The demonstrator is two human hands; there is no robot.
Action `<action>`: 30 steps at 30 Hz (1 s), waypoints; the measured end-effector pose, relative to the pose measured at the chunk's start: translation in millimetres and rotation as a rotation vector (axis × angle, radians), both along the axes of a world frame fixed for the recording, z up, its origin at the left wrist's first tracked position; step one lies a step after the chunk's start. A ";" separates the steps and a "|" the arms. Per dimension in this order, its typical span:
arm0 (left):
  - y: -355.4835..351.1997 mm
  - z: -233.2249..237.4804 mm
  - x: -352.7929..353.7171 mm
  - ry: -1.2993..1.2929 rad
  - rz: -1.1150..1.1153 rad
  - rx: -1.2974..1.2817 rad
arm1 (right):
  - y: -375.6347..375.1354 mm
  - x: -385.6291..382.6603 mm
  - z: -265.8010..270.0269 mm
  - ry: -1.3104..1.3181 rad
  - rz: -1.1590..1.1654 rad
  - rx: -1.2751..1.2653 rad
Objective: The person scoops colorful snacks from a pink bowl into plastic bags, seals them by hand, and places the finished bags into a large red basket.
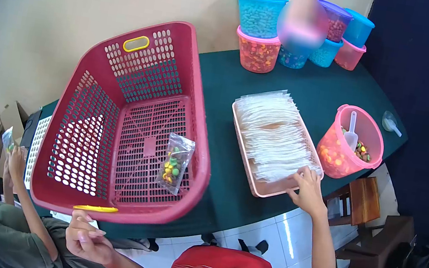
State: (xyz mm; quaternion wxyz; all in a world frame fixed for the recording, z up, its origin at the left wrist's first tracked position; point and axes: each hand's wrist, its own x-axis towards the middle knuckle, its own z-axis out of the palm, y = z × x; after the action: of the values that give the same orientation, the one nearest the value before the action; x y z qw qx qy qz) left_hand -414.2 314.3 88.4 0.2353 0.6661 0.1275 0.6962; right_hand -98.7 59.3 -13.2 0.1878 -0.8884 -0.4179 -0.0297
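Observation:
My right hand [307, 192] is over the front end of a pale pink tray [248, 162] packed with clear plastic bags [273, 132]. Its fingertips touch the frontmost bags, with the thumb apart from the fingers. My left hand [88, 240] is loosely curled just below the yellow handle [96, 208] of a large maroon basket [201, 132]; nothing shows in it. Inside the basket, against its right side, lies a clear bag of green, yellow and brown candies [175, 164].
A pink bucket [336, 147] of candies with a white scoop [351, 132] stands right of the tray. A clear lid or scoop [391, 124] lies beyond. Stacked lidded tubs [261, 18] line the back. At left, another person's hand [15, 164] holds a small bag [7, 140].

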 end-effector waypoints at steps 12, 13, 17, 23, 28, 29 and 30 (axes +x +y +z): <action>-140.5 -18.1 51.4 0.059 -0.353 -0.084 | -36.5 59.7 -12.4 -0.058 0.289 0.457; -152.3 -20.1 55.0 0.054 -0.342 -0.088 | -43.9 55.4 -7.4 -0.059 0.300 0.453; -199.5 -21.9 88.0 0.375 -0.448 -0.400 | -89.0 28.1 19.9 0.425 0.044 0.845; -254.3 -30.3 161.5 0.722 -0.830 -0.523 | -175.5 -5.3 43.4 0.389 0.228 0.611; -273.8 -35.0 204.4 0.929 -1.098 -0.440 | -232.9 -8.0 39.1 0.508 0.032 0.612; -277.4 -36.8 213.2 0.913 -1.150 -0.418 | -243.6 -6.2 39.4 0.511 0.017 0.614; -279.9 -43.2 221.7 0.880 -1.183 -0.477 | -254.6 -3.3 39.6 0.572 -0.012 0.611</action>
State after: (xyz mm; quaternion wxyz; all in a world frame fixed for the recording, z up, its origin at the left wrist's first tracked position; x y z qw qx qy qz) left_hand -192.6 34.5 45.2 0.6326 0.7700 -0.0214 0.0797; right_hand -102.0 -195.3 26.4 0.5512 -0.7666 -0.3155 0.0946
